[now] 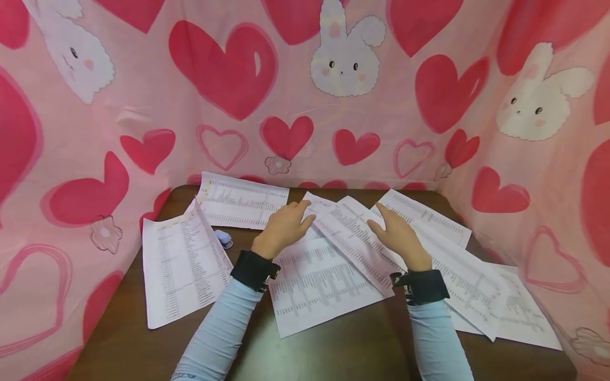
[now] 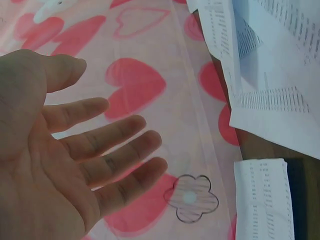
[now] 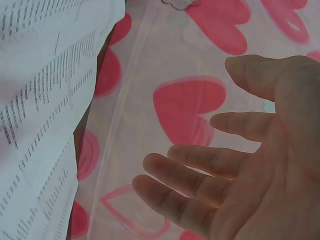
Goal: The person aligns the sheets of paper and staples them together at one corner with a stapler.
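Left hand (image 1: 284, 225) and right hand (image 1: 401, 235) held spread, nothing gripped; overlapping middle sheets (image 1: 333, 275) could be dragged askew if caught by right wristband (image 1: 427, 287).

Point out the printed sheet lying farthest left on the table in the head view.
The sheet just left of the small bluish object: its edge comes closest to the table's left side, while the others all start farther right.

Printed white sheets (image 1: 329, 286), some overlapping, strewn across a table (image 1: 324, 352)
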`<state>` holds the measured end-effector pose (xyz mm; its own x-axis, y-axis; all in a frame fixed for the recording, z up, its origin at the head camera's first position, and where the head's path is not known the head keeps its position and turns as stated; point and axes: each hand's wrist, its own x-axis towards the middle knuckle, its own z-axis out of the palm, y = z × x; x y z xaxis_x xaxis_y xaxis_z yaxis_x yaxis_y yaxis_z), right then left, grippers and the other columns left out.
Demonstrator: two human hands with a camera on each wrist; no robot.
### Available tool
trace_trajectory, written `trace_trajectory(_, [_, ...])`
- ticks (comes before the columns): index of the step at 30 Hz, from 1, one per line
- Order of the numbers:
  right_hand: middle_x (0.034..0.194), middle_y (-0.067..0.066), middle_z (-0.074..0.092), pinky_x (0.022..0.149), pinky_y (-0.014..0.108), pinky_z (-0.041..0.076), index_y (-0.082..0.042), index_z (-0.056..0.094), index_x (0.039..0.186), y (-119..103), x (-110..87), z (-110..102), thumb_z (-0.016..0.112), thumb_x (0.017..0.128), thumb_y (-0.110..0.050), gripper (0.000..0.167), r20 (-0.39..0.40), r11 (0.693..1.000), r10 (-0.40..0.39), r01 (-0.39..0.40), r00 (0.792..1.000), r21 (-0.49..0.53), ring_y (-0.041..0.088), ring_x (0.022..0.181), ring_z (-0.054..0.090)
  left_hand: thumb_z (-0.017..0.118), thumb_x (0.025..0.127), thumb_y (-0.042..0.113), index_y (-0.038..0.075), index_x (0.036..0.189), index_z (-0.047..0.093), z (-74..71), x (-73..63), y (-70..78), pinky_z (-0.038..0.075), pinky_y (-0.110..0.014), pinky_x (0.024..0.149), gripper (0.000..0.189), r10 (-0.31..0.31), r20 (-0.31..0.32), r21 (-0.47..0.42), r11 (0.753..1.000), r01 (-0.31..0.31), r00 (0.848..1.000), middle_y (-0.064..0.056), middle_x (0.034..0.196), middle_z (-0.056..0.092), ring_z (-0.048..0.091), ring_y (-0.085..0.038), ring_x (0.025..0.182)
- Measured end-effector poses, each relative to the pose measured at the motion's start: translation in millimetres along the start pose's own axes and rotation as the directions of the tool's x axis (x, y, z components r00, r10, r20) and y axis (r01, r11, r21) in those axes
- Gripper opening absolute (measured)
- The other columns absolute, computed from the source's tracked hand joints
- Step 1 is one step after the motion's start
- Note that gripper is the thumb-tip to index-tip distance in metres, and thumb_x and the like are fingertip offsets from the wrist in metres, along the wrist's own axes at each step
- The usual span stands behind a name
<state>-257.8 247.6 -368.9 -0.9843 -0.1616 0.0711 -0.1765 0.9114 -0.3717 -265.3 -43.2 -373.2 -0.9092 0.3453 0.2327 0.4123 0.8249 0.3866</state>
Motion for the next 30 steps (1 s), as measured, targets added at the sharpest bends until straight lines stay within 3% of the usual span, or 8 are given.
trace_trajectory(6, [0.153,0.028,0.035,0.111,0.063,0.028,-0.002,0.025,0.153,13.7,-1.1,-3.8,0.048,0.100,-0.038,0.068,0.021,0.999,0.042,-0.042,0.999,-0.012,0.048,0.141,0.032,0.053,0.100,0.036,0.011,0.141,0.050,5.2,0.5,8.4,0.048,-0.048,0.101,0.048,0.066,0.055,-0.010,0.998,-0.065,0.996,-0.013,0.135,0.060,0.059,-0.030,0.123])
trace_trajectory(10, [0.151,0.030,0.036,0.108,0.065,0.032,-0.001,0.026,0.152,25.0,-1.5,-8.1,0.047,0.100,-0.039,0.068,0.029,0.997,0.064,-0.063,0.998,-0.034,0.050,0.138,0.036,0.050,0.100,0.037,0.011,0.139,0.051,15.6,0.8,14.1,0.051,-0.047,0.098,0.047,0.127,0.075,0.016,0.992,-0.128,0.989,-0.011,0.133,0.062,0.060,-0.028,0.122])
trace_trajectory(15, [0.150,0.032,0.036,0.107,0.066,0.032,0.000,0.026,0.152,35.8,-1.2,-16.2,0.045,0.101,-0.043,0.070,0.036,0.995,0.095,-0.094,0.995,-0.029,0.052,0.137,0.035,0.049,0.101,0.038,0.014,0.140,0.051,26.9,0.2,17.9,0.053,-0.043,0.095,0.046,0.148,0.109,0.070,0.985,-0.156,0.983,-0.009,0.129,0.064,0.063,-0.024,0.116])
trace_trajectory(20, [0.149,0.034,0.035,0.106,0.067,0.032,0.002,0.026,0.151,50.3,-5.5,-21.8,0.043,0.101,-0.044,0.070,0.012,0.994,0.107,-0.107,0.994,-0.029,0.054,0.136,0.034,0.050,0.101,0.036,0.012,0.137,0.053,37.0,1.8,23.7,0.054,-0.041,0.089,0.043,0.203,0.110,0.057,0.976,-0.210,0.973,-0.010,0.123,0.066,0.065,-0.024,0.110])
trace_trajectory(30, [0.148,0.039,0.030,0.107,0.069,0.027,0.009,0.022,0.149,95.4,-20.0,-34.9,0.038,0.101,-0.049,0.077,0.051,0.984,0.177,-0.176,0.983,-0.015,0.058,0.135,0.030,0.048,0.101,0.035,0.014,0.137,0.055,54.0,7.7,37.8,0.052,-0.039,0.096,0.042,0.218,0.131,0.006,0.975,-0.220,0.967,-0.005,0.128,0.065,0.062,-0.021,0.115])
